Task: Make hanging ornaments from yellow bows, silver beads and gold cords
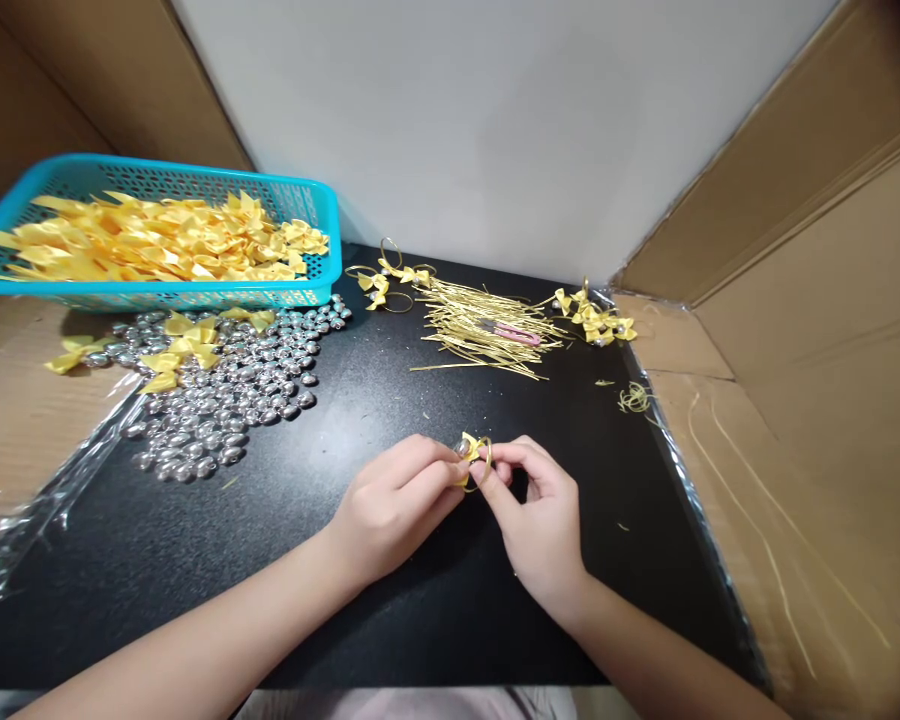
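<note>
Over the black table, both hands meet at a small yellow ribbon bow (471, 446) with a silver bead (463, 448) at its middle. My left hand (401, 490) pinches the bow from the left, its fingers closed and partly hiding the ribbon. A gold cord loop (489, 462) comes off the bow to the right. My right hand (540, 510) grips that loop between thumb and forefinger. Just beyond the hands lies a pile of cut gold cords (472, 325), with pink-handled scissors or snips (517, 334) on top.
At the back left, a blue basket (262, 290) holds many yellow bows. Silver beads (202, 420) spread before it, with loose bows (184, 345) among them. Looped bows (379, 285) lie behind the cords and more bows (596, 320) at right. Cord scraps (634, 398) lie near the cardboard wall (817, 240).
</note>
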Motion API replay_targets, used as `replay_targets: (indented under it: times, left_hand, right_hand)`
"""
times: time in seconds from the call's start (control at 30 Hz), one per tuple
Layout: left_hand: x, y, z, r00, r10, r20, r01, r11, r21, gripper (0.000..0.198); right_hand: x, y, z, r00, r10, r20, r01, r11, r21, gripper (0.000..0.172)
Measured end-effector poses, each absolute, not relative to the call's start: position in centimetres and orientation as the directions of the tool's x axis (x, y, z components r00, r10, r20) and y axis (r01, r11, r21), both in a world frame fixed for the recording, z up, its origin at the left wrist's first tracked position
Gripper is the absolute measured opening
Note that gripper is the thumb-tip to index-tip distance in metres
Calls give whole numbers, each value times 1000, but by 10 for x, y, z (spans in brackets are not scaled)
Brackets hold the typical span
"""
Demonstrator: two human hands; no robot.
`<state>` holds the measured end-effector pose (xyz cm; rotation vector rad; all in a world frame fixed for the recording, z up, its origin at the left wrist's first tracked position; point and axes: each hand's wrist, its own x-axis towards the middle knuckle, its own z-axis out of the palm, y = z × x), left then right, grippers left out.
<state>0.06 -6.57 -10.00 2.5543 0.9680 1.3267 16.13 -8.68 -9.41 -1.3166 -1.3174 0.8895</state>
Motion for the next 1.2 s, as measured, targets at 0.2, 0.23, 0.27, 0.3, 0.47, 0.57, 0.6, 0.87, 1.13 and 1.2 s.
replay_targets:
  times: [0.2, 0.23, 0.27, 0.3, 0.47, 0.57, 0.6, 0.87, 1.13, 1.2]
  left_hand:
    - [0, -67, -99, 425, 552, 717, 464, -813, 351, 7]
    - [0, -67, -98, 428, 552, 716, 462, -814, 352, 7]
    - [0, -67, -97, 433, 552, 713, 459, -816, 352, 7]
    - [0, -67, -97, 439, 549, 711, 455, -819, 351, 8]
    - [0, -66, -96, 466, 535, 705, 437, -832, 343, 11]
    - [1, -65, -98, 468, 532, 705, 434, -834, 341, 10]
    - [1, -65, -98, 467, 531, 707, 434, -834, 340, 9]
    - [3, -64, -90, 265, 776, 573, 383, -630, 676, 11]
    - [3, -52, -87, 71, 970, -232, -65, 237, 969, 16]
    - [3, -49, -89, 83, 946, -313, -171, 323, 931, 19]
  right_hand:
    - [160, -85, -91, 133, 991, 35, 183, 10, -983, 13]
    - [160, -84, -90, 124, 992, 6, 160, -14, -987, 13]
    - [161, -83, -90, 113, 993, -29, 133, -44, -990, 14]
    - [162, -82, -89, 98, 993, -68, 103, -78, -992, 14]
    - [170, -76, -87, -13, 973, -230, -3, -230, -973, 25]
    - [173, -74, -86, -73, 967, -243, 4, -243, -970, 29]
    - [174, -74, -85, -91, 966, -241, 8, -241, -970, 29]
    - [172, -75, -81, -299, 947, -117, -81, -147, -986, 35]
    - [176, -79, -83, -407, 910, 83, -48, 70, -996, 29]
    - [176, -81, -83, -418, 901, 113, -20, 115, -993, 26]
